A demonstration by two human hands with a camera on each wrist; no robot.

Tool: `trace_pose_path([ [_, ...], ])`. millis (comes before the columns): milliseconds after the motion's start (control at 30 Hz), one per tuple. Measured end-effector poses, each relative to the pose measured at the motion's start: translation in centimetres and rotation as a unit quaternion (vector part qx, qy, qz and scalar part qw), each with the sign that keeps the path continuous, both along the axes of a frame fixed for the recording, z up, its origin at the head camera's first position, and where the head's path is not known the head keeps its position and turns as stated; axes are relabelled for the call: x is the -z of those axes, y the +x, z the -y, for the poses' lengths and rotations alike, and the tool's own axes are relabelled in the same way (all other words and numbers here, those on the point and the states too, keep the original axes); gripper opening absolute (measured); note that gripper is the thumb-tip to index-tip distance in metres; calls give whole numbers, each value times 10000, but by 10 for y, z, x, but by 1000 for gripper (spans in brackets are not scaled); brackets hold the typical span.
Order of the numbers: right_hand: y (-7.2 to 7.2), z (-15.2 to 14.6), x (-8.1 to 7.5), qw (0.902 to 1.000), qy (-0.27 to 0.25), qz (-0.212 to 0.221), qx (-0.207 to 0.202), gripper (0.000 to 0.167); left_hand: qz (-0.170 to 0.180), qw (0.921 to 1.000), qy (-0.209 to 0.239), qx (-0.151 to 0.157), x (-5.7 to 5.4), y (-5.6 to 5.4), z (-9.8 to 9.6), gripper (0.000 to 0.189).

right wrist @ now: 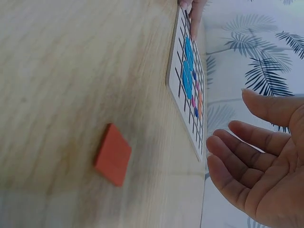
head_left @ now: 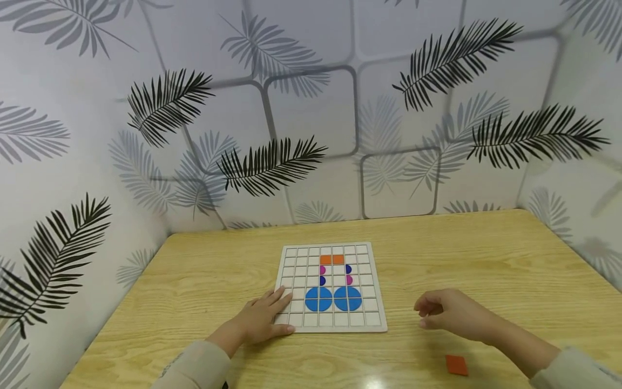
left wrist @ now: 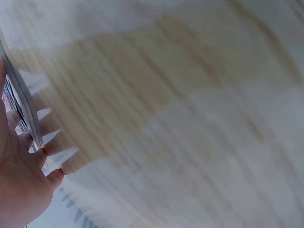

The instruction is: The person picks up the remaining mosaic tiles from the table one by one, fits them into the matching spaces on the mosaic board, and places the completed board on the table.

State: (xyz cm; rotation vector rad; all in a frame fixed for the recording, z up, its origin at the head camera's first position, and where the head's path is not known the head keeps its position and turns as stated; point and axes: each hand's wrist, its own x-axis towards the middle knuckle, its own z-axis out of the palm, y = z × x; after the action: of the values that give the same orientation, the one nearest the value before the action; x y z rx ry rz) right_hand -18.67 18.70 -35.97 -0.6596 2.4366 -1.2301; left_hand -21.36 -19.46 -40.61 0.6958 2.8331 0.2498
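Observation:
A white grid board lies flat on the table. My left hand rests on its lower left edge with fingers spread and the thumb along the near edge. Coloured pieces sit on the grid: two orange squares, small pink and dark blue half-circles, and two blue circles made of quarter pieces. My right hand hovers to the right of the board, its fingers loosely bent with nothing in them. Below that hand, an orange-red diamond-shaped tile lies on the table, apart from the fingers.
The light wooden table carries the board near its middle. Behind it and along both sides stands a wall with a leaf pattern. The right wrist view also shows the board edge-on, beyond the tile.

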Motion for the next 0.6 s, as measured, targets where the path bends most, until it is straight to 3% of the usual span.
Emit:
trace_pose_path([
  [267,15,-26,12,9993,76,353,22,39,80,10000,-20,-34,-1,-1,1,73],
  [600,24,-45,27,9974,530,417,261,41,38,10000,2,-8,-1,-1,0,74],
])
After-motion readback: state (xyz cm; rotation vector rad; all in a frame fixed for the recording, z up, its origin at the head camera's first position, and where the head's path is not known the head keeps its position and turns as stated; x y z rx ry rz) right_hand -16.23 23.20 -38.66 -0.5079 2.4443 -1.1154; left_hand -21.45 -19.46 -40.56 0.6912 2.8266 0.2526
